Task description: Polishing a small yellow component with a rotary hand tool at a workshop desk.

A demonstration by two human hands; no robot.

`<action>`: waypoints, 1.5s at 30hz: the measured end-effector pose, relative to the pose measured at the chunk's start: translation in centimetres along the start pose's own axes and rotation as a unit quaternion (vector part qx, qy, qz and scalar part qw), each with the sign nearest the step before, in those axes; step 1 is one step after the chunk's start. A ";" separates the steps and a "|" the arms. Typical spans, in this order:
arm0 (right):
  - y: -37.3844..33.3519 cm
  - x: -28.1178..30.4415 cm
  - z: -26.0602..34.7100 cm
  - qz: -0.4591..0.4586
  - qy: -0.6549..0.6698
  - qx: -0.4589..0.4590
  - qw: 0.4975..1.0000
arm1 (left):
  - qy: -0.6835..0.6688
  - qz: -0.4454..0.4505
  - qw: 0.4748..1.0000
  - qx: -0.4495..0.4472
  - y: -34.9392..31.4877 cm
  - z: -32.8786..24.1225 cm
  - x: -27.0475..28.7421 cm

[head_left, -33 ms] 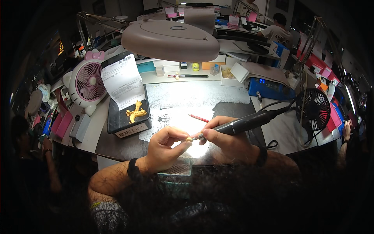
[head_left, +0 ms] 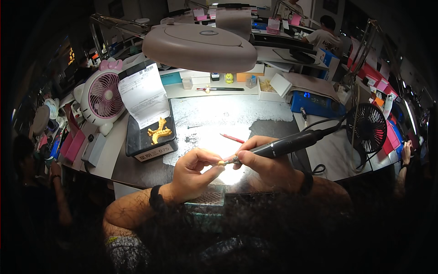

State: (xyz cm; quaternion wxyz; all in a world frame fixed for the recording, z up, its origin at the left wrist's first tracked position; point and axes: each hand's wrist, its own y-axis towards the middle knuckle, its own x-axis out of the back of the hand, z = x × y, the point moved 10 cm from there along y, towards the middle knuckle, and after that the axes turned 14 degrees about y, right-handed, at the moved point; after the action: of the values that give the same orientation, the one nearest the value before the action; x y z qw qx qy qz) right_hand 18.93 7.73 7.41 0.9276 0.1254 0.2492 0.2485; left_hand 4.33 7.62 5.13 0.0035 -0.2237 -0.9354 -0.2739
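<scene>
The left hand (head_left: 194, 171) pinches a small yellowish piece (head_left: 221, 163) between thumb and fingertips, its grip clamped on it, just above the near part of the desk (head_left: 125, 166) in the bright lamplight. The right hand (head_left: 261, 163) has its grip closed around a dark rotary handpiece (head_left: 292, 142), whose metal tip points left at the piece; whether the two touch is too small to tell. Just beyond the hands lies a red pencil (head_left: 232, 138). To the left, a black tray (head_left: 131, 137) holds a golden branching model (head_left: 159, 131), with a printed paper sheet (head_left: 145, 98) leaning up from its far side. A blue control box (head_left: 315, 104) sits at the far right, near a small black fan (head_left: 366, 128), and a round lamp head (head_left: 200, 45) hangs over the far side
</scene>
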 end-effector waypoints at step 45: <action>-0.1 -0.1 -0.3 -0.002 0.026 0.001 1.000 | -0.016 -0.002 1.000 -0.011 -0.1 0.0 0.1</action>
State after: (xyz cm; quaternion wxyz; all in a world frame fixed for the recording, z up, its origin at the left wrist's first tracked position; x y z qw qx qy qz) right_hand 18.74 7.61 7.21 0.9211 0.1196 0.2739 0.2496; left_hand 4.18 7.54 5.11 -0.0141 -0.2266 -0.9325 -0.2808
